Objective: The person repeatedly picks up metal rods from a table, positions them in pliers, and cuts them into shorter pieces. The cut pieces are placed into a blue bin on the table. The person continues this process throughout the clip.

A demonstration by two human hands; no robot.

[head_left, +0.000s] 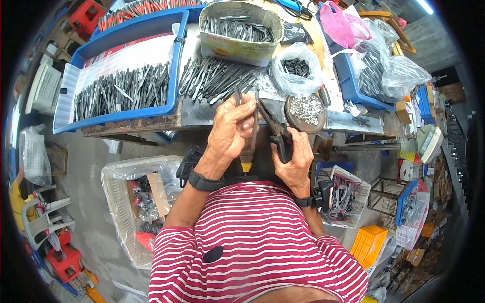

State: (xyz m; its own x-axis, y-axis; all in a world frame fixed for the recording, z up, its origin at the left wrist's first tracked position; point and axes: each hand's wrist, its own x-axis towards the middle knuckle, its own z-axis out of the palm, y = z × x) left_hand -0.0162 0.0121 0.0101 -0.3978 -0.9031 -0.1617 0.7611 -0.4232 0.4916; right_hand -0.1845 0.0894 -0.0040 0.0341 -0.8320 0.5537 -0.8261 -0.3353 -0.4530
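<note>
My left hand (228,129) is raised at the bench's front edge, its fingers pinched on slim dark metal strips (256,103); whether they are separate or joined I cannot tell. My right hand (295,156) is wrapped round the dark handles of a pair of pliers (274,125). The pliers' jaws point up and left, close beside the strip; whether they touch it is unclear. Just beyond my hands lies a loose pile of similar dark strips (217,78). To the right, a round dish (291,120) holds small shiny silver parts.
A blue tray (174,86) of dark strips is at the left. Behind the pile stands a cardboard box (235,50) of strips, beside a clear bag (283,83) of small black pieces. A blue bin (348,86) with bags sits right. Below the bench are a white crate (113,202) and another basket (361,194).
</note>
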